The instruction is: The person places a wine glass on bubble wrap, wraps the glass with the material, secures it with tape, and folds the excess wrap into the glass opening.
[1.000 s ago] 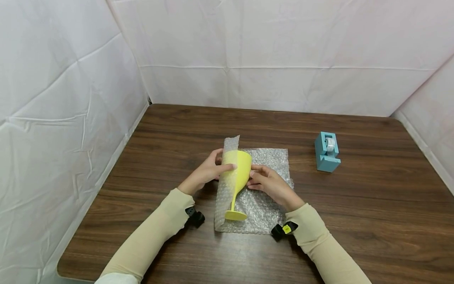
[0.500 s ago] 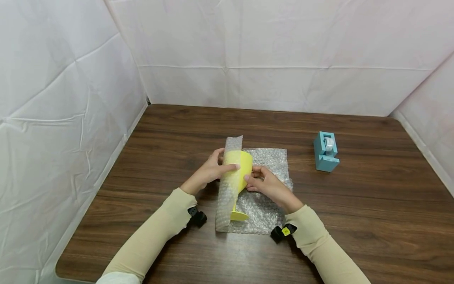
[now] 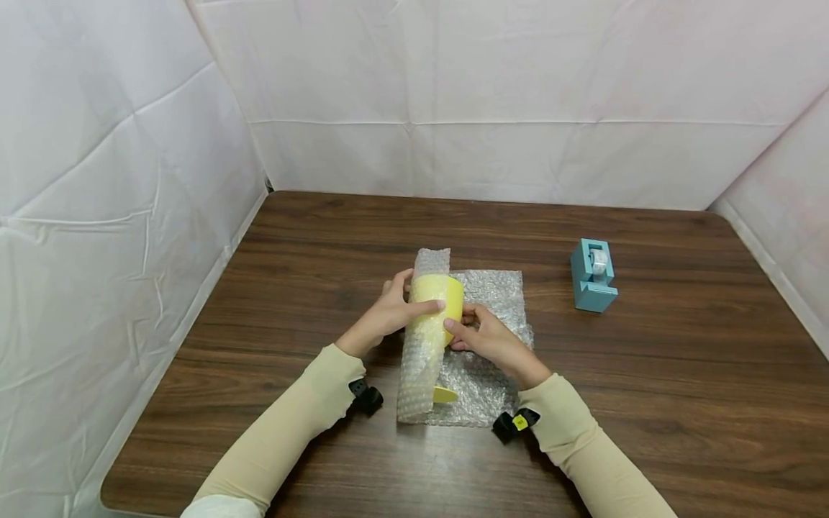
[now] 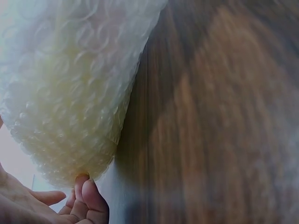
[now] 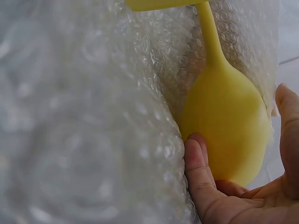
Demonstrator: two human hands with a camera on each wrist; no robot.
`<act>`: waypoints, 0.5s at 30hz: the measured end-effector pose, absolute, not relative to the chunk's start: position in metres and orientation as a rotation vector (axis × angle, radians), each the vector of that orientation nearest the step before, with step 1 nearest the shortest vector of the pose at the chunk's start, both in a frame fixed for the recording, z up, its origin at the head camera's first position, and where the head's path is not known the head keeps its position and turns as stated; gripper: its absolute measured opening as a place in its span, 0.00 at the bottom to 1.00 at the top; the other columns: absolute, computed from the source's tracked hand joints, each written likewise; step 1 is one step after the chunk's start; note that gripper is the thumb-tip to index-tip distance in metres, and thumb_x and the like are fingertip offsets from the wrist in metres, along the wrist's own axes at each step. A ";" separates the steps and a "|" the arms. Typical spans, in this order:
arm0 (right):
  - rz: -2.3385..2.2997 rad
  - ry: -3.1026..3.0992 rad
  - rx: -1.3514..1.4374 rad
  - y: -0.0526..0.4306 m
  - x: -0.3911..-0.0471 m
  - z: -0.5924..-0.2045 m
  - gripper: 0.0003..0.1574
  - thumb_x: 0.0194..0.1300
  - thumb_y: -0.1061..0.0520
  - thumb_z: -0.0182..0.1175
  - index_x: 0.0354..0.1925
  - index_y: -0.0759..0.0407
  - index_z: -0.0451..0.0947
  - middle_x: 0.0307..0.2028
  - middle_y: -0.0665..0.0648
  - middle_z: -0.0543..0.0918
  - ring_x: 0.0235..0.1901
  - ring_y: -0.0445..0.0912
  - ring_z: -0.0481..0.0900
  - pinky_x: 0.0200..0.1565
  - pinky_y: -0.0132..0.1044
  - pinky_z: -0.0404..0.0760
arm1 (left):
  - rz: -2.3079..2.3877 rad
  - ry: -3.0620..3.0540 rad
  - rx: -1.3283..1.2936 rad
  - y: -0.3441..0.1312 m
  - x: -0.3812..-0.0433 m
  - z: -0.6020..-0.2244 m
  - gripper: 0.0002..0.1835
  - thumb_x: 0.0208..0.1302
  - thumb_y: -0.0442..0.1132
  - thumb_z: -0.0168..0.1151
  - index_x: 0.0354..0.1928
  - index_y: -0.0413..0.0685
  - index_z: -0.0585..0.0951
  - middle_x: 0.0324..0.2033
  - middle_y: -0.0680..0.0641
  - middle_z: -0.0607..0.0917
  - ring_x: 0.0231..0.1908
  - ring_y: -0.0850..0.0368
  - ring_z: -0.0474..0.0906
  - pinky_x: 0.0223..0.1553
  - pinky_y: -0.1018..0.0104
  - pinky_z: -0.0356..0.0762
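A yellow plastic goblet (image 3: 455,301) lies on its side on a sheet of bubble wrap (image 3: 424,374), its bowl pointing away from me. The wrap's left part is folded over the goblet, so much of the bowl and the stem show only faintly or not at all; the foot peeks out at the right. My left hand (image 3: 396,311) holds this fold against the bowl, thumb on top. With my right hand (image 3: 495,344) I hold the bowl's right side. In the right wrist view, fingers touch the goblet's bowl (image 5: 226,123).
A light-blue tape dispenser (image 3: 593,277) with a roll of clear tape stands at the right on the dark wood table (image 3: 680,345). White cloth walls (image 3: 492,158) enclose the table at the back and sides.
My left hand has moved to the right and carried the bubble wrap further over the goblet, covering its stem and more of the bowl. The right hand stays at the bowl.
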State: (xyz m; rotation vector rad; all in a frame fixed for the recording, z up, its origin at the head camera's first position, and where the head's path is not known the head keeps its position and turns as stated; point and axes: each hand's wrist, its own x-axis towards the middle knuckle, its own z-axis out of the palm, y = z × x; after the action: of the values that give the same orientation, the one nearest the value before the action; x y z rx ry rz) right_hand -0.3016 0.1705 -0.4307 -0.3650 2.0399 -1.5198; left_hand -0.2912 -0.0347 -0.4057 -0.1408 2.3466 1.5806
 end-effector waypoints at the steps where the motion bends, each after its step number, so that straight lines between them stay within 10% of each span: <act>1: -1.518 2.045 -0.358 0.170 -0.301 -0.431 0.42 0.69 0.43 0.57 0.66 0.69 0.54 0.57 0.71 0.67 0.45 0.52 0.79 0.50 0.42 0.81 | 1.581 2.348 -0.139 -0.034 -0.291 -0.406 0.53 0.56 0.58 0.67 0.76 0.53 0.46 0.66 0.40 0.58 0.61 0.42 0.65 0.59 0.49 0.70; 15: -1.527 2.043 -0.330 0.169 -0.300 -0.427 0.40 0.67 0.45 0.59 0.65 0.68 0.58 0.54 0.69 0.71 0.42 0.49 0.81 0.49 0.41 0.82 | 1.575 2.382 -0.090 -0.033 -0.289 -0.405 0.52 0.57 0.59 0.65 0.75 0.51 0.47 0.65 0.39 0.57 0.60 0.42 0.65 0.58 0.48 0.70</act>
State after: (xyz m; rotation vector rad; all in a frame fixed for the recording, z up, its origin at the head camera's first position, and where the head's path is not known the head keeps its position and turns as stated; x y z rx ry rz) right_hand -0.3001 0.1693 -0.4273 -0.3299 2.0429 -1.5274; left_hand -0.2891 -0.0326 -0.4049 -0.0902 2.3820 1.5750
